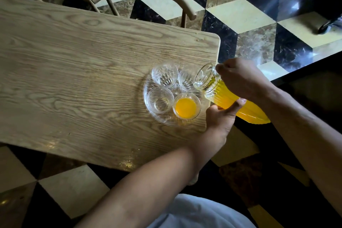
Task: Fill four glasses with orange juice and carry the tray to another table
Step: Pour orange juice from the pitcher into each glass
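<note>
- The jug (231, 98), ribbed glass and full of orange juice, hangs past the tabletop's right edge, its mouth over the tray (148, 98).
- The right hand (242, 81) is on top of the jug's neck end, fingers curled shut around what seems to be the handle; the grip itself is hidden by the knuckles.
- The left hand (222, 116) props the jug from below, thumb pressed on its ribbed side, the other fingers tucked under it out of sight.
- The jug's long axis runs from lower right to upper left, tilted, base out over the floor (259, 15), mouth pointing at the tray's right rear glass (187, 79).
- The tray sits near the table's (74, 61) right edge with four glasses: the near right one (186, 108) holds juice, the near left (160, 99) and far left (164, 74) look empty.
- No stream can be made out at the lip.
</note>
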Motion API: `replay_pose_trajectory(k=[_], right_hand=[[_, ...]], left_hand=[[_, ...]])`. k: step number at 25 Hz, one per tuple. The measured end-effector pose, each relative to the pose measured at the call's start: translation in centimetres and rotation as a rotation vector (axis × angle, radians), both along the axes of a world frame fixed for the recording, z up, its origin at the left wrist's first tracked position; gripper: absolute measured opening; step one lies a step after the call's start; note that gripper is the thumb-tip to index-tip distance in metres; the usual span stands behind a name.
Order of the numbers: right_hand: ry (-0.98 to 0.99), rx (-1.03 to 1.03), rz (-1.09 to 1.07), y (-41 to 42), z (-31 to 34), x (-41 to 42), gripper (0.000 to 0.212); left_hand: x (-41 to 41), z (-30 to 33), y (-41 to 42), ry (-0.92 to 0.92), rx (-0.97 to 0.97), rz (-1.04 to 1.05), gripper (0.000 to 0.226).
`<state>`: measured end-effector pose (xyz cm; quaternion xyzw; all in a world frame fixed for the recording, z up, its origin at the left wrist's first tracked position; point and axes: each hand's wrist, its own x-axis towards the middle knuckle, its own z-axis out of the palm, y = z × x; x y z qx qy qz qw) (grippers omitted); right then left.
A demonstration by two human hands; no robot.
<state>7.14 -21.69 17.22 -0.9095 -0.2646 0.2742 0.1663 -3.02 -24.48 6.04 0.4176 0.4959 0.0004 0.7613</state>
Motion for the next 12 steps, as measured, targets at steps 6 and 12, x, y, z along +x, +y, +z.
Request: replay_pose_trajectory(k=[6, 12], right_hand=[[-0.039, -0.087, 0.07, 1.0, -0.7, 1.4, 0.039], [-0.077, -0.162, 0.178, 1.9, -0.5, 1.8, 0.034]], left_hand=[[1.1, 0.2, -0.1, 0.018, -0.055, 0.019, 0.067], [1.7, 0.7, 0.2, 0.003, -0.115, 0.07, 0.074]])
